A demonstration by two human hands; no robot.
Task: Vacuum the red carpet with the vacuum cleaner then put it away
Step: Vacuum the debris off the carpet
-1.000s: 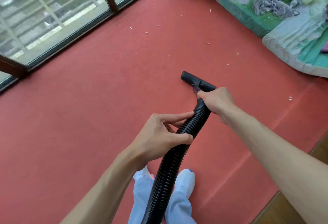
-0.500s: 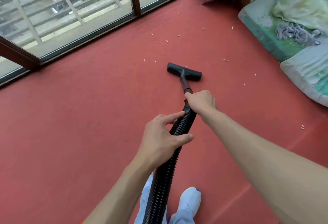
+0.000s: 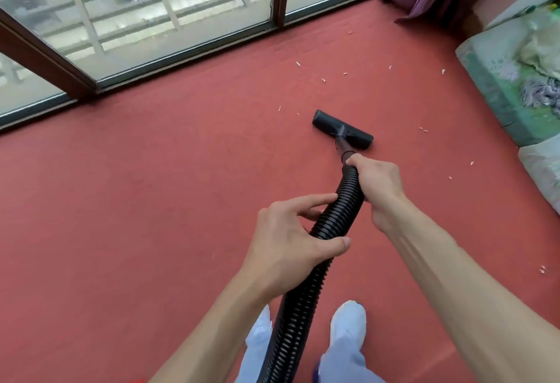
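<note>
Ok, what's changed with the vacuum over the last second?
The floor nozzle has slid forward over the red carpet, away from the person and in among the white scraps. Nothing was picked up or let go: the left hand and right hand still grip the ribbed hose.

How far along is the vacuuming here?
Looks done: the carpet left of the hose looks nearly clean. In hand: left hand and right hand grip the hose, nozzle flat on the carpet. Left: white bits beyond the nozzle and near the mattress; putting away not started.
</note>
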